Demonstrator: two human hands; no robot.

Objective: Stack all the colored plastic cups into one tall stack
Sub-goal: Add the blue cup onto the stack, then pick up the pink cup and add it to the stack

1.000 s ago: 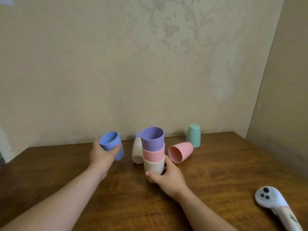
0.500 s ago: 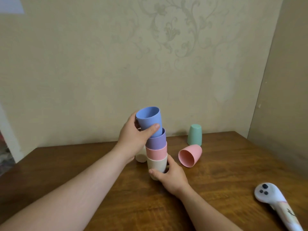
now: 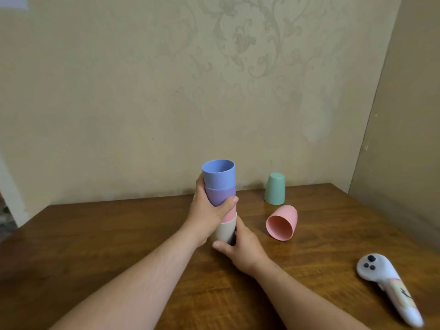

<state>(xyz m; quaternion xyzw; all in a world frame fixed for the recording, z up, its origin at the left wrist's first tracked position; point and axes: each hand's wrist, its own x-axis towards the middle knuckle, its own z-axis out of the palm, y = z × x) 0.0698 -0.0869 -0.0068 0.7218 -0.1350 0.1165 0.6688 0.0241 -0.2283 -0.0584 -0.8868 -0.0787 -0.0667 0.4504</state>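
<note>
A stack of cups (image 3: 220, 186) stands at the table's middle: blue cup (image 3: 219, 175) on top, then purple (image 3: 217, 195), pink (image 3: 229, 215) and cream (image 3: 225, 232) at the bottom. My left hand (image 3: 207, 215) wraps the stack's middle from the left. My right hand (image 3: 240, 246) grips the cream cup at the base. A loose pink cup (image 3: 282, 222) lies on its side to the right, its mouth toward me. A green cup (image 3: 275, 188) stands upside down near the wall. The cream cup seen earlier behind the stack is hidden.
A white handheld controller (image 3: 390, 287) lies at the table's front right. The wooden table (image 3: 95, 234) meets a papered wall behind and a side wall on the right.
My left hand carried the blue cup from the left onto the purple cup, pressed it in, then slid down to grip the stack's middle. My right hand stayed on the base.
</note>
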